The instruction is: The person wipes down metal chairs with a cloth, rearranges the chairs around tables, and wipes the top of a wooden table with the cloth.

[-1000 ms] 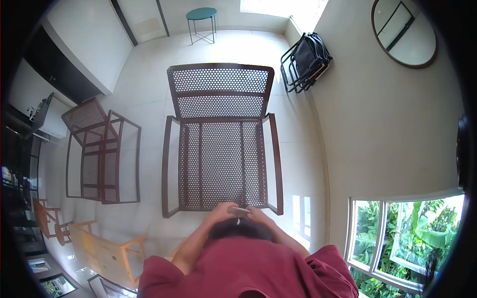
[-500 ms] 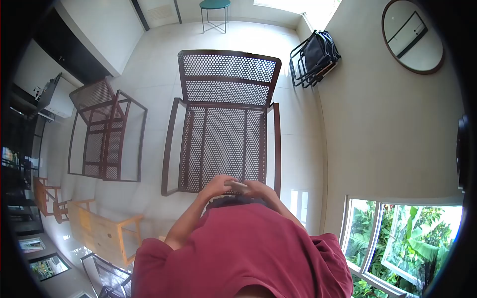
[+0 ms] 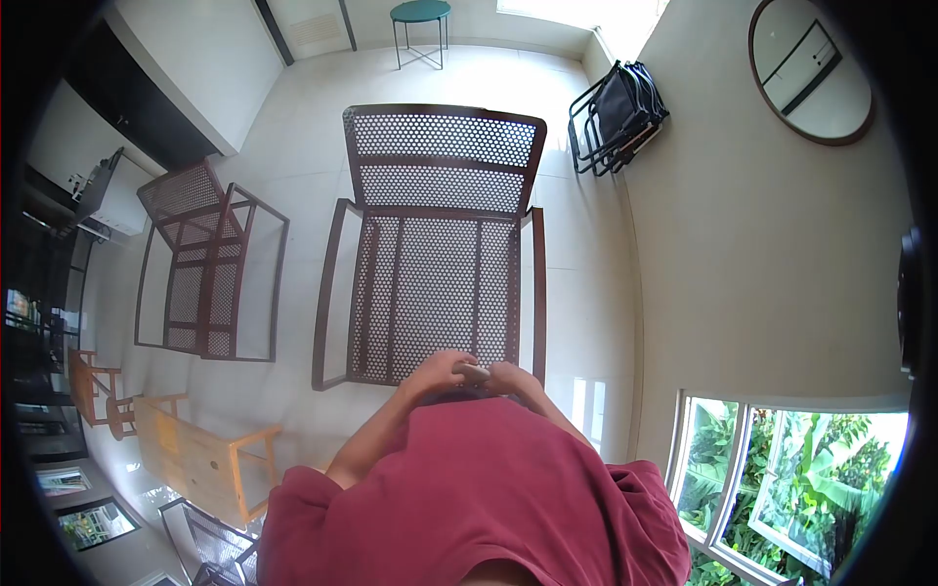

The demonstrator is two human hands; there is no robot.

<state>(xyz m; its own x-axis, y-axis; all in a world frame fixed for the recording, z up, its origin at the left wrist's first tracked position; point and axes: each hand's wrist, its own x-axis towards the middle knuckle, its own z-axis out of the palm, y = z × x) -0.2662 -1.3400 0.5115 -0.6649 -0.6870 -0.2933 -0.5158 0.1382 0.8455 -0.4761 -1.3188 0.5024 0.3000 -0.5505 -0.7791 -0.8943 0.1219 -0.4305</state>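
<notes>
My left hand [image 3: 437, 371] and my right hand [image 3: 512, 379] are close together in front of my body. Between them is a small, flat, pale object [image 3: 473, 372], too small and covered to name. Fingers of both hands are closed on its ends. Just beyond the hands stands a brown metal armchair [image 3: 435, 293] with a perforated seat and back. Its front edge lies behind my hands, and I cannot tell whether they touch it.
A second perforated brown chair [image 3: 205, 278] stands to the left, near a wooden table [image 3: 191, 454]. Folded black chairs [image 3: 618, 117] lean by the right wall, below a round mirror [image 3: 811, 68]. A green stool [image 3: 421, 12] is at the back; a window [image 3: 796, 479] is lower right.
Both hands have drawn slightly lower, toward my body, with the pale object still between them. The whole view has shifted a little, and the furniture stays in place.
</notes>
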